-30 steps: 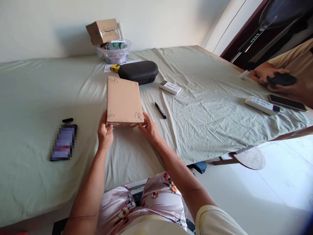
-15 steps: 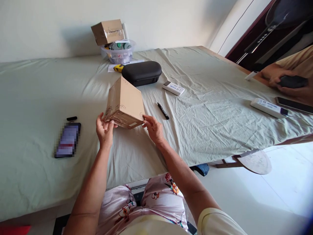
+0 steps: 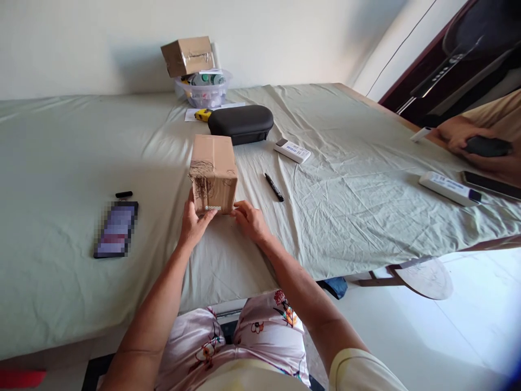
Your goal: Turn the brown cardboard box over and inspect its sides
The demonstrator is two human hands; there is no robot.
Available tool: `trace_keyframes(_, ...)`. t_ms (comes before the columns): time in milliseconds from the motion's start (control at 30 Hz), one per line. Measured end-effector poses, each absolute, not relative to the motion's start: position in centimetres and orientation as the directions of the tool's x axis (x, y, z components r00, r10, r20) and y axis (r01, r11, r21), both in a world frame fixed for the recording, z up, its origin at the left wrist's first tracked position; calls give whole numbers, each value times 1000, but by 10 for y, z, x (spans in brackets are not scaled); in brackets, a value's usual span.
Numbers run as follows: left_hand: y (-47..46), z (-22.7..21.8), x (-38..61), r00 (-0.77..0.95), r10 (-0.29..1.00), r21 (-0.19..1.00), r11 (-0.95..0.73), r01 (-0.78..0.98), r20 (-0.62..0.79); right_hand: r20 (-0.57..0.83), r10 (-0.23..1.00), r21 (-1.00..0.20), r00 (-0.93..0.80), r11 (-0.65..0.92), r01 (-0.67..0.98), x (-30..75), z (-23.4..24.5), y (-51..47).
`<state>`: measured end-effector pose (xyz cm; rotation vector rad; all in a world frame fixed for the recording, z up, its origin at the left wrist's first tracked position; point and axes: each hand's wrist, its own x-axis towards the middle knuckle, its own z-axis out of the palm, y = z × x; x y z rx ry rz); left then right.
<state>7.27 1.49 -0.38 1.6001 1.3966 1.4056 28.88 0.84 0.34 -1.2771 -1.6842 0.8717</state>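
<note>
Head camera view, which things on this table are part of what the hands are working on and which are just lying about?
In hand:
cardboard box, standing on the bedsheet-covered table
left hand and right hand, at its near lower corners

Lying about:
black marker
black zip case
white remote
smartphone
plastic tub with a taped box on top

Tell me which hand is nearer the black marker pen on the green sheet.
Right. The right hand lies just below-left of the black marker pen; the left hand sits farther left, past the brown cardboard box.

We have one head-worn view, looking forward and down across the sheet-covered table [image 3: 81,141] from its near edge, hands close below.
</note>
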Motion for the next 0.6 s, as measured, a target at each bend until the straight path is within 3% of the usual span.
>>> trace_keyframes(233,18,3,64,-71,913,869,-355,344,401,206,942,-801,-264,318,507,288,7,9)
trace_keyframes(367,17,7,62,-66,885,803,-385,454,461,265,954,-844,-137,298,446,293,3,12)
trace_keyframes(600,17,7,58,-54,848,710,-405,575,527,374,921,-917,107,350,192,298,2,13)
